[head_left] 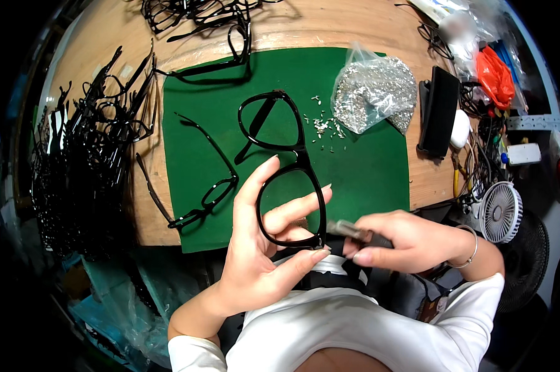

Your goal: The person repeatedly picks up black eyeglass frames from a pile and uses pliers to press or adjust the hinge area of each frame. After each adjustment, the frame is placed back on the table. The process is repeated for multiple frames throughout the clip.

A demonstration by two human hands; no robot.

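My left hand (250, 268) holds a black eyeglass frame (302, 159) on end above the green mat (367, 186). The thumb pinches its near corner, and other fingers reach behind and through the near lens opening. One temple, folded behind the far rim, shows. Closed around a short grey metal hand tool (349, 230), my right hand (410, 240) keeps the tool's tip close to the frame's near corner. Motion blurs that tip, so its exact kind and any contact are unclear. Small silvery pieces (324, 126) lie scattered on the mat beyond.
A clear plastic bag (376, 93) of silvery pieces rests at the mat's far right. Another black frame (187, 218) lies on the mat's left. Many black frames (100, 130) pile up farther left. To the right are a black case (439, 111) and a white fan (501, 212).
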